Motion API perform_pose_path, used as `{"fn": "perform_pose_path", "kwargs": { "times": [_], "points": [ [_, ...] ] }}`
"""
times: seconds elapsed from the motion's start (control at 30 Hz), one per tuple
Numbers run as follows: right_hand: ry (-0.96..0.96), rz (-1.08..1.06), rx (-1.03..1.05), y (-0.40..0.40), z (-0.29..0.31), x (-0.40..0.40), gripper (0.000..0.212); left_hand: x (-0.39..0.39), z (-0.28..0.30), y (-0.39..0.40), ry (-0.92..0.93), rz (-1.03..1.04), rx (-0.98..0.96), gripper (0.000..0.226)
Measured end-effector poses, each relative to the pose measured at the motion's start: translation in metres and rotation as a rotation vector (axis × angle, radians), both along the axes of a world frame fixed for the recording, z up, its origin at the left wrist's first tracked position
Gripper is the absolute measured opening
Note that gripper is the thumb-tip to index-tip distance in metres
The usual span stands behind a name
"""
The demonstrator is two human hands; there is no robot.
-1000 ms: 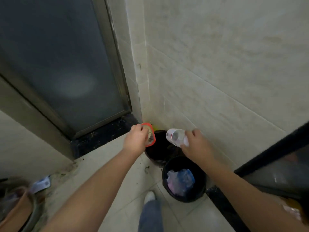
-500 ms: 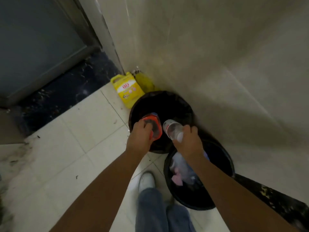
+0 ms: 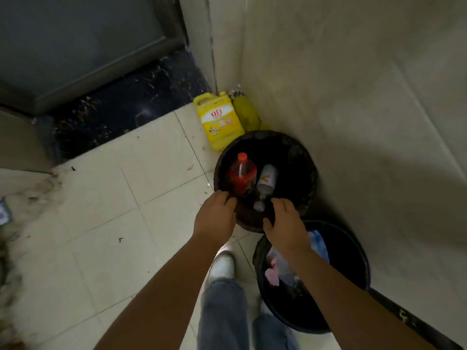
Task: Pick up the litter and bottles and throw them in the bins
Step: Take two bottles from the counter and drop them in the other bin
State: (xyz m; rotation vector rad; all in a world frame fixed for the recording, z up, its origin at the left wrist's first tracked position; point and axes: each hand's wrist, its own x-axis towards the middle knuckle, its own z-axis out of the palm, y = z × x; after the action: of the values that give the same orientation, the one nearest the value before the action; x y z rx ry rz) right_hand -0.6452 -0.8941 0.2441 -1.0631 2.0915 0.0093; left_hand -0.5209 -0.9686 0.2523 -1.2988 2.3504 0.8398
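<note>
The yellow jug [image 3: 219,121], standing at twelve o'clock from the far bin [image 3: 307,160], carried a white label with a red logo of what looked like two Chinese characters; they were too blurred to read with certainty, and the small print beneath them could not be made out. Inside that bin, the clear bottle [image 3: 266,181] bore a yellow V-shaped mark on its white label. At nine o'clock from it, the red bottle [image 3: 242,176] had a red label whose print was illegible
</note>
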Motion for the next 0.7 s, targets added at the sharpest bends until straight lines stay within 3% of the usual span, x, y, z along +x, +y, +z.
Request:
{"fn": "perform_pose_path", "kwargs": {
  "times": [0.13,0.2,0.33,0.53,0.7],
  "points": [
    [0.123,0.204,-0.215,-0.010,0.075,0.005,0.054,0.021,0.082,0.001,-0.104,0.029,-0.101,0.050],
    [0.175,0.350,-0.208,-0.015,0.123,0.014,0.055,0.037,0.131,0.008,-0.167,0.062,-0.190,0.054],
    [0.237,0.588,-0.406,-0.013,0.238,0.058,0.068,0.090,0.236,0.042,-0.272,0.231,-0.329,0.059],
    [0.140,0.989,-0.566,0.024,0.371,0.179,0.070,0.217,0.381,0.134,-0.357,0.572,-0.432,0.064],
    [0.056,1.353,-0.723,0.103,0.451,0.329,0.073,0.341,0.469,0.273,-0.437,0.943,-0.493,0.072]
  ]
}}
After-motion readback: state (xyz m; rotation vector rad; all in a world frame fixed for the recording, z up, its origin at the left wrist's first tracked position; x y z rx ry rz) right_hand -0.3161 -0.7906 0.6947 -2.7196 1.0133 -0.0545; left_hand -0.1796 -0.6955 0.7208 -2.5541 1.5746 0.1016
